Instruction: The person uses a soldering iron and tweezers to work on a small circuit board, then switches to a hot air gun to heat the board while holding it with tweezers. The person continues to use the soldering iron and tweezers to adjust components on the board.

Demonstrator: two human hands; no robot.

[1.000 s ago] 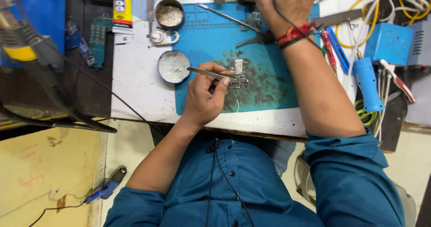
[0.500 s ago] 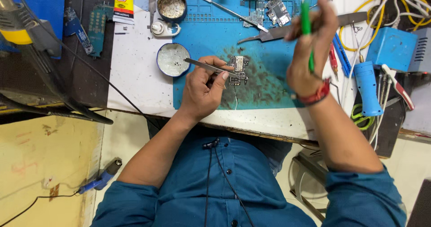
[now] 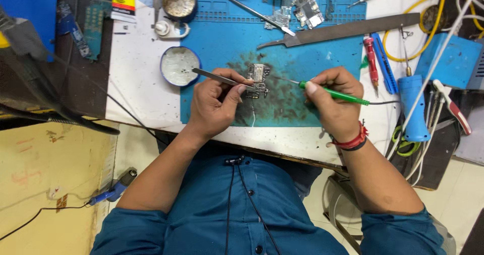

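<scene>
We are pinching metal tweezers [image 3: 217,76] in our left hand [image 3: 214,106], grip closed on them, tips at the small circuit board [image 3: 258,78] lying on the blue mat [image 3: 312,58]. Our right hand [image 3: 335,101] is gripping a green soldering iron [image 3: 335,93], tip pointing at the board.

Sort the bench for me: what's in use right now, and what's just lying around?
In use: left hand with tweezers; right hand with green soldering iron; small circuit board; blue mat.

Lying about: round tin, metal file, red screwdriver, blue hot-air handle, yellow cable.
</scene>
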